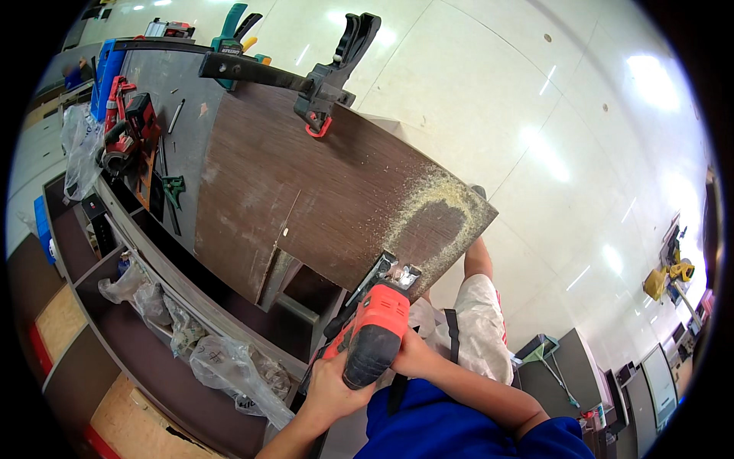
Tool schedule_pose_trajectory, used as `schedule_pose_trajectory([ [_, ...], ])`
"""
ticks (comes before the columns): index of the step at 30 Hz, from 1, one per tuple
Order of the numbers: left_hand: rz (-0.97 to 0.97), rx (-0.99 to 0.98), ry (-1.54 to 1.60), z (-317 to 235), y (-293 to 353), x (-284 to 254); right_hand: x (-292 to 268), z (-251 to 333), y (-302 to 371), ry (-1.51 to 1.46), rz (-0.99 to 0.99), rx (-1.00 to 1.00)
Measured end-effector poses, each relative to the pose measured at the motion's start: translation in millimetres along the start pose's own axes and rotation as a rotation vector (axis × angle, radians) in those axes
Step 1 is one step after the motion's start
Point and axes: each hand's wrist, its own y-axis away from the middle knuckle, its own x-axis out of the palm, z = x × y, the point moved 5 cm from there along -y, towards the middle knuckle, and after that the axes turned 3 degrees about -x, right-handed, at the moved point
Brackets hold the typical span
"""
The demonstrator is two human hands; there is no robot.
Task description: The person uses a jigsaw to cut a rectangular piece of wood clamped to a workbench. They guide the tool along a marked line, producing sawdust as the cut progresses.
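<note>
Both hands grip the red jigsaw at the near edge of the brown board: left hand low on its body, right hand beside. A clamp pins the board's far edge.

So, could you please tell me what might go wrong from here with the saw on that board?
Three risks, as I judge them:
1. The dark wood board shows only one bar clamp, at its far end; the near edge being cut overhangs and may vibrate or shift.
2. Both the left hand and right hand grip the red jigsaw close to the blade.
3. Sawdust covers the surface and could hide the cut path.
</note>
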Motion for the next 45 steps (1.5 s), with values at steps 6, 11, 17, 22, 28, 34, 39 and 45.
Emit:
schedule_pose_trajectory([
  [6, 0.014, 0.029, -0.024, 1, -2, 0, -3, -13, 4, 0.008, -0.02, 0.025],
  [11, 0.016, 0.025, -0.003, -1, -2, 1, -3, -10, 4, 0.013, -0.035, -0.004],
  [17, 0.016, 0.005, 0.003, -1, -2, 1, -4, -5, 2, 0.003, -0.036, -0.022],
  [22, 0.012, 0.011, 0.006, -2, -3, 1, -3, 5, -1, -0.002, -0.022, -0.025],
  [28, 0.019, 0.005, 0.014, -6, -4, 1, -6, 2, 0, 0.006, -0.012, -0.008],
  [34, 0.011, 0.01, 0.031, -13, -6, 0, -8, -1, 0, 0.008, -0.013, 0.002],
  [39, 0.006, 0.014, 0.031, -19, -8, 0, -8, 2, 1, -0.001, -0.028, -0.01],
  [45, 0.018, 0.004, 0.031, -22, -9, 0, -8, 0, 2, -0.035, -0.021, 0.016],
])
